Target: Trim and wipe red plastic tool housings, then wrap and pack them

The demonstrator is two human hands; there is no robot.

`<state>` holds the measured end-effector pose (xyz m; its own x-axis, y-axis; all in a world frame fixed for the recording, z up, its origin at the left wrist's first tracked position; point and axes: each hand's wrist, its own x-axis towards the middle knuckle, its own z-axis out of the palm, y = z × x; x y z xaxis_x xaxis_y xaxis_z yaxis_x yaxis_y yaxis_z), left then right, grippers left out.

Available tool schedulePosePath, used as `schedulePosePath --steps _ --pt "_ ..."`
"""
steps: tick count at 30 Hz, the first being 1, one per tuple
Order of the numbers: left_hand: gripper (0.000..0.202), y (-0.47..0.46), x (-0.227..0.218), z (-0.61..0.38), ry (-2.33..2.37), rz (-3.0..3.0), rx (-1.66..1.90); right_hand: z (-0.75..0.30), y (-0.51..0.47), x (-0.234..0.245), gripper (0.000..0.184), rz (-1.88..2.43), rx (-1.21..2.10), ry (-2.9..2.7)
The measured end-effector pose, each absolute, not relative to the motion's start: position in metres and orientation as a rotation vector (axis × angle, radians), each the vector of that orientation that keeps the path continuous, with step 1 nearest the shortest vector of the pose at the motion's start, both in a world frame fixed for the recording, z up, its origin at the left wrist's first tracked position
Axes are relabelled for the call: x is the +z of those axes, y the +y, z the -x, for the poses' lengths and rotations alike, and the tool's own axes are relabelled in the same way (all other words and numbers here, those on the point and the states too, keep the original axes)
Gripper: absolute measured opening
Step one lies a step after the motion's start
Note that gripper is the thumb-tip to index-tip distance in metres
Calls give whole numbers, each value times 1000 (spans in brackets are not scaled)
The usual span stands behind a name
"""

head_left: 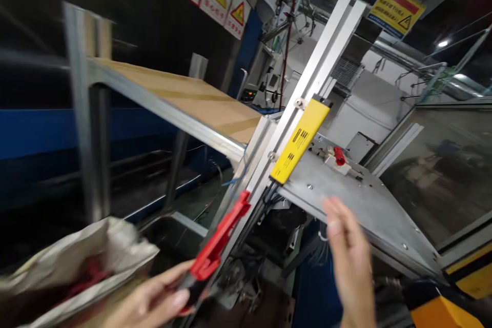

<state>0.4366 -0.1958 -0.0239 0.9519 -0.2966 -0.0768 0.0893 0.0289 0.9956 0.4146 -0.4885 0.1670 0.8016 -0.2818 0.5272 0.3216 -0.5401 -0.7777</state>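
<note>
Head view, the only 1: the left hand [149, 300] is gripping a long red part [215, 253] at lower centre-left, thumb and fingers closing on its dark lower end; the red length is slanting up toward the middle of the frame, in front of an aluminium post [319, 56]. The right hand [351, 261], at lower right of centre, is standing open with fingers extended, no object showing in it; whether its fingertips are touching the grey metal plate [384, 220] behind them, I cannot tell. On that plate, right of centre, a small red piece [339, 156] is sitting on a pale block [338, 166]. A yellow bar [302, 138] is running along the post near the plate's edge. At lower left an open sack [49, 259] is holding reddish contents [90, 274], too blurred to identify. Step in hand, by my judgement: handling the red part with the left hand alone, the right hand bearing nothing. The next move, as I am judging it, is calling for a firm left grip on the dark end, the right hand staying unloaded for support, and the long tip being kept clear of post and bar.
</note>
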Motion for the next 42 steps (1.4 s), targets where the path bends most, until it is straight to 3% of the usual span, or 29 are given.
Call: schedulePosePath --steps 3,7,10,12,16,19,23,29,42 --pt "58 -245 -33 -362 -94 -1495 -223 -385 -455 90 71 1685 -370 -126" --pt "69 -291 -42 -268 18 -1694 -7 -353 -442 26 68 1348 -93 -77" --pt "78 -311 -35 -207 29 -1470 -112 -325 -440 6 48 1216 67 -114" --pt "72 -320 -24 -175 16 -1201 -252 -304 -436 3 39 1154 201 -151" --pt "59 -325 -12 -134 57 -827 -366 -265 -426 8 53 1213 539 -302" --pt "55 -320 -20 -113 102 -760 -223 -238 -430 8 57 1452 406 -389" --pt "39 -303 -32 -88 279 -738 174 -200 -441 -14 39 1787 136 -485" --pt "45 -264 -36 -55 405 -839 408 -160 -397 -53 39 1834 396 -701" --pt "65 -150 -89 -38 374 -876 554 -147 -235 -67 37 1664 639 -684"
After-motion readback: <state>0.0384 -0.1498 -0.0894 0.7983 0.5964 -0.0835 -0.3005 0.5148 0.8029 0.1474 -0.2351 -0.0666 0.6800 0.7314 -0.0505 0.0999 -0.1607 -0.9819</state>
